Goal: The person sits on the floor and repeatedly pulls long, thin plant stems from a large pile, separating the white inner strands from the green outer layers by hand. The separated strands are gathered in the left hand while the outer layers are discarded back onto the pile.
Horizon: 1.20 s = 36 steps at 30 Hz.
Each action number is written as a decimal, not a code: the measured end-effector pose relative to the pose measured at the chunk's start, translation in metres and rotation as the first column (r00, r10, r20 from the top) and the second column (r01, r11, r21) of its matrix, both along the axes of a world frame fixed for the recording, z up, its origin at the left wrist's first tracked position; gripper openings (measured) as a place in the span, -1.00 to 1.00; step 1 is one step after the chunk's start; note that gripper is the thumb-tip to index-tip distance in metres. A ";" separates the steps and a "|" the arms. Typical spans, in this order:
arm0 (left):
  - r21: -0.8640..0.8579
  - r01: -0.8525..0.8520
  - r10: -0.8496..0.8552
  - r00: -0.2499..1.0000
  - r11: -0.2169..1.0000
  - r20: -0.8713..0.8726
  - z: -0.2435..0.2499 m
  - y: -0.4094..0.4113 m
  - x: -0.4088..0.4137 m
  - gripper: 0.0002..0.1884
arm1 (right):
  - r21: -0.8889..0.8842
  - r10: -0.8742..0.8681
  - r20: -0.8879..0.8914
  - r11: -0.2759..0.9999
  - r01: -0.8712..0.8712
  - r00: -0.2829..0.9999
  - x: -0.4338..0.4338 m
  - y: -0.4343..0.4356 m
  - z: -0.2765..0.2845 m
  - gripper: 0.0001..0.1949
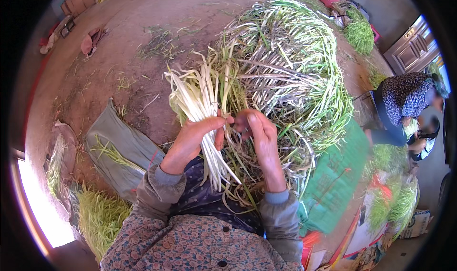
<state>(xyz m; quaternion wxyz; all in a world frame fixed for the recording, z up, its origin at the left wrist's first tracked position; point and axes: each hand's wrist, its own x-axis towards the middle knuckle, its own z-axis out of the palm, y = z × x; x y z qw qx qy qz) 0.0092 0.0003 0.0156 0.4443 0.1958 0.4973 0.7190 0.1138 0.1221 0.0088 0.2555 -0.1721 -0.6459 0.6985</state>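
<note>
My left hand (198,135) is wrapped around a bundle of pale leafy stalks (201,89), which look like chives. The bundle's upper end fans out beyond my thumb, and its white lower ends hang over my lap. Close to the left thumb and fingertips, my right hand (259,131) has its fingers curled. Blur hides whether anything thin is pinched in them. Thin dry strands hang between and below the two hands. Right in front lies a large heap of long green and withered stalks (285,64), reaching in close to my right hand.
A grey cloth (117,153) with a few stalks lies at the left, beside a green pile (101,214). Under the heap's right side is a green woven sack (332,181). Another person (403,96) sits at the right, holding stalks. Bundled greens (401,203) lie nearby.
</note>
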 end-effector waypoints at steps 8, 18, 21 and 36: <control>0.080 -0.069 0.070 0.998 0.994 -0.003 -0.001 0.003 -0.002 -0.85 | -0.390 0.043 -0.267 0.909 -0.148 0.963 -0.031 -0.011 -0.001 -0.89; 0.028 -0.207 0.200 0.966 0.978 0.161 -0.012 -0.001 -0.014 -0.86 | -0.433 -0.254 -0.429 0.900 0.049 0.867 0.013 0.022 -0.003 -0.92; 0.052 -0.342 0.326 0.925 0.938 0.196 -0.022 -0.009 -0.029 -0.80 | -0.480 -0.345 -0.437 0.871 0.109 0.831 0.039 0.049 0.001 -0.89; 0.078 -0.102 0.112 0.985 0.992 -0.134 0.008 0.015 -0.007 -0.82 | 0.028 0.032 -0.153 0.999 -0.028 0.988 -0.005 -0.004 -0.010 -0.89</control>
